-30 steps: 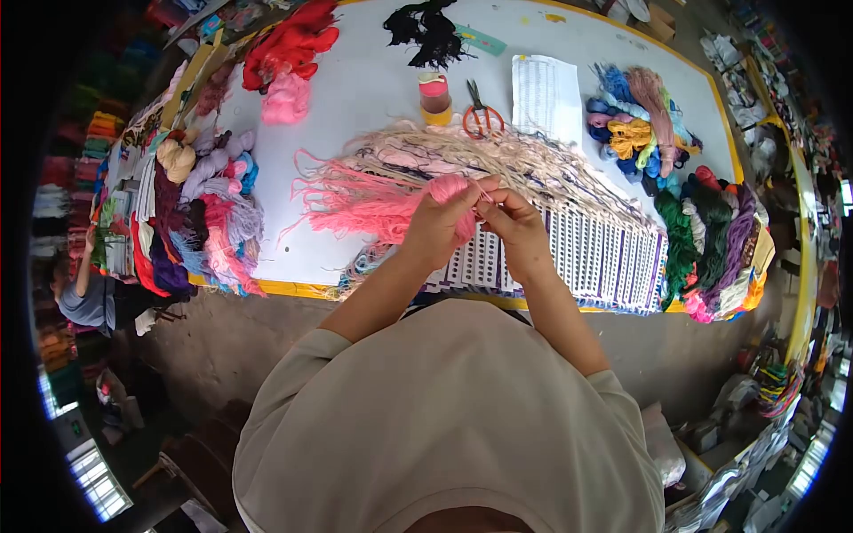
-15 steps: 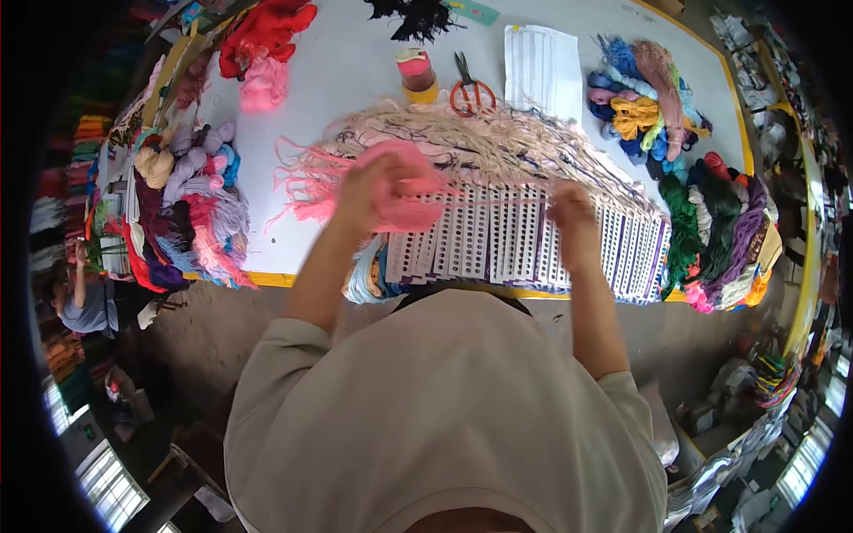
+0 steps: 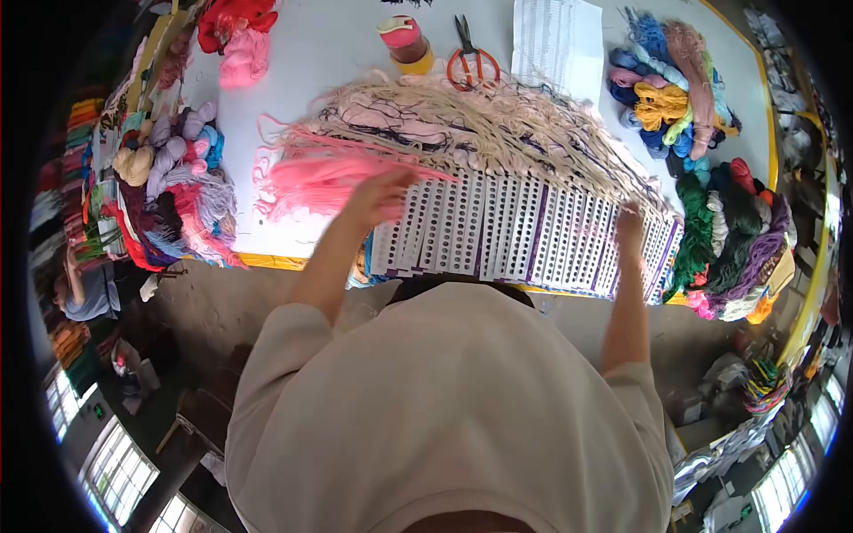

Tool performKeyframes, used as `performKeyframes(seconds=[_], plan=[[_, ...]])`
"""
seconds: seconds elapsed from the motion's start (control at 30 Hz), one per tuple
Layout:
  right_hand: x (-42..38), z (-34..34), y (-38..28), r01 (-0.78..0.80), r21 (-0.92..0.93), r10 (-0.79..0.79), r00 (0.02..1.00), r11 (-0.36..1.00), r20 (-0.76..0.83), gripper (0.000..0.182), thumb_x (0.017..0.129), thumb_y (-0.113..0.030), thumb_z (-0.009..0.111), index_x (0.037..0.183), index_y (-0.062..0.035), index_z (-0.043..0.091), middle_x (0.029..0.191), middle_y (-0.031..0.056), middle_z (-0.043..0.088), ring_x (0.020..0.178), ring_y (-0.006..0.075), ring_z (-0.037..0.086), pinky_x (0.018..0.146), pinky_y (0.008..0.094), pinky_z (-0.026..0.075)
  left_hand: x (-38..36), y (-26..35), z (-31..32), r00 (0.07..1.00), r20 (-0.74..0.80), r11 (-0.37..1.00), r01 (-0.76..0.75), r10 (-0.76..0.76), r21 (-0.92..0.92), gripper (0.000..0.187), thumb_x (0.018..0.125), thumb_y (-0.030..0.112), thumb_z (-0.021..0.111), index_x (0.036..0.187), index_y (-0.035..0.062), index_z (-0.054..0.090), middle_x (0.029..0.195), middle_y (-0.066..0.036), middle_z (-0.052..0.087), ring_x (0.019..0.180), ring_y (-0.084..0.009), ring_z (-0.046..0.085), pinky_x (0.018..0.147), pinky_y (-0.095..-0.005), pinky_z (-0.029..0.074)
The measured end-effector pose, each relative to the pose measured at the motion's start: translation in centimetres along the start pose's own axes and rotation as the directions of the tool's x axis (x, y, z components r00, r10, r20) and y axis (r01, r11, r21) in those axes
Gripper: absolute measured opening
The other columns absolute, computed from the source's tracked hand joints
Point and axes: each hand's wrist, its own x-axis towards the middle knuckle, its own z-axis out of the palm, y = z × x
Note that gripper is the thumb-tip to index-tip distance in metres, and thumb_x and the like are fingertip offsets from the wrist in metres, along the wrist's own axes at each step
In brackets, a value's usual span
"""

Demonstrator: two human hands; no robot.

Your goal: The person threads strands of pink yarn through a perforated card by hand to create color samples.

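The hands have spread, showing more punched cards (image 3: 462,226). The left hand (image 3: 377,201) is by pink yarn (image 3: 311,181) on the counter (image 3: 306,67), the right hand (image 3: 630,226) by the cards. Both grips are too blurry to tell.

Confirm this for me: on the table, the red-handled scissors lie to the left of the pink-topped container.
The side is wrong. The head view shows the red-handled scissors on the table, but to the right of the pink-topped container.
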Motion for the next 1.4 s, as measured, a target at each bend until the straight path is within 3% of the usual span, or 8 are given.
performKeyframes(seconds=[0.23, 0.53, 0.73, 0.8, 0.97, 1.1, 1.23, 1.4], plan=[[-1.6, 18.4, -10.0, 0.416, 0.168, -0.443, 0.767, 0.894, 0.464, 0.008, 0.092, -0.017, 0.051, 0.093, -0.0095, 0.054, 0.061, 0.0045, 0.052, 0.049, 0.0124, 0.049, 0.047, 0.0305, 0.042, 9.4, -4.3, 10.4, 0.939, -0.280, 0.722, 0.333, -0.198, 0.606, 0.018, 0.084, 0.020, 0.060, 0.079, 0.0034, 0.066, 0.065, -0.007, 0.063, 0.051, -0.0128, 0.055, 0.048, -0.0264, 0.043], [-0.2, 18.3, -11.6, -0.091, 0.211, -0.107, 0.634, 0.973, 0.766, 0.014, 0.091, -0.018, 0.053, 0.097, -0.0061, 0.047, 0.062, 0.0056, 0.055, 0.053, 0.0134, 0.055, 0.047, 0.0287, 0.047, 9.5, -4.4, 11.2, 0.927, -0.173, 0.943, 0.331, -0.333, -0.043, 0.014, 0.080, 0.014, 0.059, 0.072, 0.0022, 0.060, 0.054, -0.002, 0.052, 0.043, -0.0112, 0.045, 0.039, -0.0266, 0.033], [0.3, 19.3, -10.4, -0.148, 0.244, -0.091, 0.652, 0.958, 0.753, 0.018, 0.088, -0.017, 0.060, 0.093, -0.0030, 0.050, 0.064, 0.0049, 0.056, 0.055, 0.0122, 0.054, 0.048, 0.0272, 0.047, 9.7, -5.2, 9.5, 0.918, -0.384, 0.763, 0.317, -0.097, 0.564, 0.011, 0.080, 0.011, 0.062, 0.074, 0.0020, 0.062, 0.058, -0.001, 0.052, 0.048, -0.0093, 0.047, 0.040, -0.0234, 0.032], [0.6, 19.5, -10.1, -0.150, 0.243, -0.087, 0.655, 0.958, 0.750, 0.019, 0.087, -0.017, 0.061, 0.093, -0.0025, 0.051, 0.065, 0.0050, 0.057, 0.055, 0.0121, 0.054, 0.048, 0.0271, 0.047, 8.3, -3.9, 8.7, 0.927, -0.242, 0.932, 0.211, -0.286, -0.294, 0.008, 0.082, 0.010, 0.058, 0.081, 0.0037, 0.063, 0.061, -0.002, 0.055, 0.049, -0.0092, 0.046, 0.040, -0.0222, 0.031], [0.3, 19.5, -10.2, -0.179, 0.223, -0.056, 0.645, 0.958, 0.762, 0.019, 0.086, -0.014, 0.064, 0.093, -0.0019, 0.052, 0.068, 0.0049, 0.059, 0.059, 0.0106, 0.055, 0.052, 0.0246, 0.047, 6.8, -2.6, 9.8, 0.920, 0.250, 0.641, 0.391, -0.303, -0.660, 0.014, 0.084, 0.009, 0.058, 0.098, 0.0059, 0.061, 0.084, -0.006, 0.064, 0.056, -0.0072, 0.048, 0.040, -0.0183, 0.034], [0.3, 19.2, -9.8, -0.290, 0.430, -0.152, 0.653, 0.855, 0.742, 0.022, 0.083, -0.016, 0.068, 0.094, -0.0023, 0.054, 0.074, 0.0050, 0.061, 0.067, 0.0096, 0.056, 0.058, 0.0226, 0.045, 7.7, -2.5, 12.3, 0.900, 0.058, 0.902, 0.432, -0.433, 0.015, 0.018, 0.086, 0.019, 0.060, 0.095, 0.0042, 0.063, 0.079, -0.008, 0.067, 0.049, -0.0110, 0.052, 0.043, -0.0238, 0.040], [0.4, 19.1, -9.7, 0.064, 0.241, -0.223, 0.658, 0.968, 0.719, 0.031, 0.077, -0.024, 0.074, 0.093, -0.0044, 0.057, 0.078, 0.0065, 0.063, 0.071, 0.0149, 0.060, 0.061, 0.0289, 0.046, 8.6, -5.5, 9.9, 0.967, -0.253, 0.420, 0.246, -0.039, 0.874, 0.027, 0.087, 0.027, 0.059, 0.092, 0.0009, 0.063, 0.078, -0.008, 0.067, 0.054, -0.0134, 0.059, 0.047, -0.0278, 0.046], [-0.3, 19.6, -10.5, 0.249, -0.058, -0.151, 0.739, 0.967, 0.656, 0.032, 0.074, -0.031, 0.074, 0.091, -0.0091, 0.058, 0.080, 0.0066, 0.065, 0.073, 0.0221, 0.062, 0.065, 0.0350, 0.047, 3.8, 2.3, -2.0, 0.905, -0.230, 0.869, 0.233, -0.358, -0.436, 0.012, 0.089, 0.020, 0.055, 0.087, 0.0087, 0.059, 0.066, 0.001, 0.052, 0.048, -0.0065, 0.041, 0.038, -0.0180, 0.030]])
